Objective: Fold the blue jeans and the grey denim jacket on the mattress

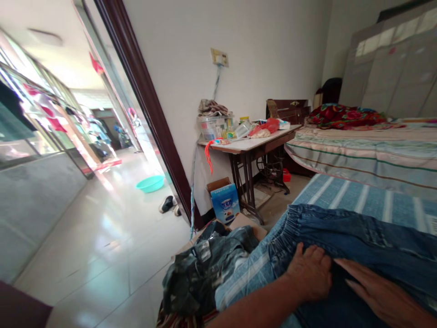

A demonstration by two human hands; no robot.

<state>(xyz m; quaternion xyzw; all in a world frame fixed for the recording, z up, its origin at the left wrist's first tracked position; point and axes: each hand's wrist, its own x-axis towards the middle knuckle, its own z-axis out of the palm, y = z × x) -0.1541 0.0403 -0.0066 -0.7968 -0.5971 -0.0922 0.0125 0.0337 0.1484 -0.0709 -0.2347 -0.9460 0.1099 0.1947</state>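
Observation:
Blue jeans (362, 237) with an elastic waistband lie spread on the blue striped bed cover (344, 196). My left hand (309, 273) rests on the jeans near the waistband, fingers curled down against the cloth. My right hand (378, 291) lies flat on the denim just to its right, fingers stretched out toward the left hand. Neither hand holds anything that I can see. A dark camouflage garment (201, 269) is bunched at the bed's near left corner.
A sewing-machine table (252, 143) crowded with containers and bags stands against the wall. A blue carton (224, 200) sits on the floor under it. Folded striped bedding (368, 150) lies further back. Through the doorway: a teal basin (150, 183) and shoes (168, 204).

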